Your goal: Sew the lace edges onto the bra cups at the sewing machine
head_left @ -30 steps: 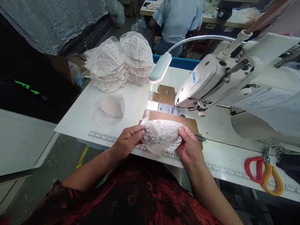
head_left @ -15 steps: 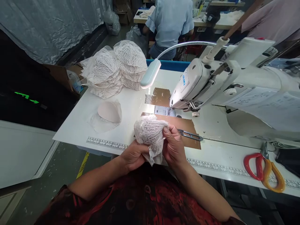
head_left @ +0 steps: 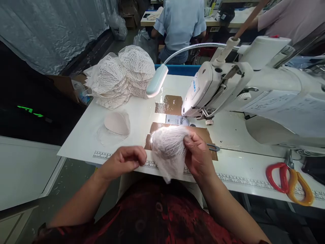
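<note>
My right hand [head_left: 199,154] pinches the side of a white lace bra cup [head_left: 169,142], held above the table's front edge, its thin mesh hanging below. To the left of that cup, my left hand [head_left: 127,161] is in the air over the printed ruler, fingers loosely curled, thumb apart, nothing in it. Farther left on the table lies a beige foam cup [head_left: 116,123] on a piece of sheer mesh [head_left: 106,137]. Behind it sit two stacks of lace cups [head_left: 111,79]. The sewing machine [head_left: 196,89] stands just beyond my right hand.
Brown cardboard pieces [head_left: 174,104] are fixed around the needle plate [head_left: 174,119]. A lamp [head_left: 157,81] hangs over the table. Dark thread snips [head_left: 213,147] lie partly behind my right hand. Scissors [head_left: 289,179] with red and orange handles rest at right. A co-worker [head_left: 180,27] sits beyond.
My left hand has let go of the lace cup and moved left, away from it. My right hand still grips the cup and has shifted slightly right; the mesh now hangs free.
</note>
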{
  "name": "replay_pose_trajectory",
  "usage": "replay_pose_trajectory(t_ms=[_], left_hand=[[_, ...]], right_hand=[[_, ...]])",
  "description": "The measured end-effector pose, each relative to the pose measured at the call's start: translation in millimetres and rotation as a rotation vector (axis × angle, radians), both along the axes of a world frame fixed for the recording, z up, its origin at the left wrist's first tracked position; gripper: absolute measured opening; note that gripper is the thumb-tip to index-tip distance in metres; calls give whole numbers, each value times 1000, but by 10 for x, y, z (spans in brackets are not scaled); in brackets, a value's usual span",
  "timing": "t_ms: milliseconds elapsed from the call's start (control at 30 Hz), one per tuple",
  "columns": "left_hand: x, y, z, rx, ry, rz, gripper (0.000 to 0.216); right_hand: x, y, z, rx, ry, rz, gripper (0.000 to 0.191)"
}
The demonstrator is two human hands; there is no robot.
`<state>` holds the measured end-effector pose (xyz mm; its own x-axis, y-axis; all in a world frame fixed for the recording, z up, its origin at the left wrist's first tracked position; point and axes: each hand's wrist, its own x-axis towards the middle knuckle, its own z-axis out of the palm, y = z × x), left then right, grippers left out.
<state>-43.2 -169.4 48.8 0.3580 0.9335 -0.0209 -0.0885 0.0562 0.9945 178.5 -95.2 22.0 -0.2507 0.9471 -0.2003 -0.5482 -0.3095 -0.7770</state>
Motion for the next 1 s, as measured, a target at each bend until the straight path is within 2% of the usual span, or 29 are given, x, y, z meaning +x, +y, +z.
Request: replay_pose_trajectory(t_ms=[67,100,200,333,400,467,633,900,1000], left_hand=[[-7,45,141,166,149,146,27],[21,75,198,219,219,174,37],[150,171,277,187,350,105,45],[270,257,197,-43,306,-16,24],[295,275,136,-100,252,-25,22],[309,282,97,-125,204,-10,21],[329,291,95,-149,152,15,23],[344,325,88,-22,258,131,18],[345,330,77,4,282,146,19]], right_hand=[[13,-53,58,125,-136,221,21],[12,-85,92,180,-185,310,21],[4,-168,173,310,-275,414,18],[13,-194,168,444,-405,355,11],[20,-184,133,468,-422,338,8],[22,-171,100,474,-404,347,14],[6,-146,76,472,-412,360,21],[6,-110,92,518,-471,326,27],[11,-87,93,491,-478,327,19]])
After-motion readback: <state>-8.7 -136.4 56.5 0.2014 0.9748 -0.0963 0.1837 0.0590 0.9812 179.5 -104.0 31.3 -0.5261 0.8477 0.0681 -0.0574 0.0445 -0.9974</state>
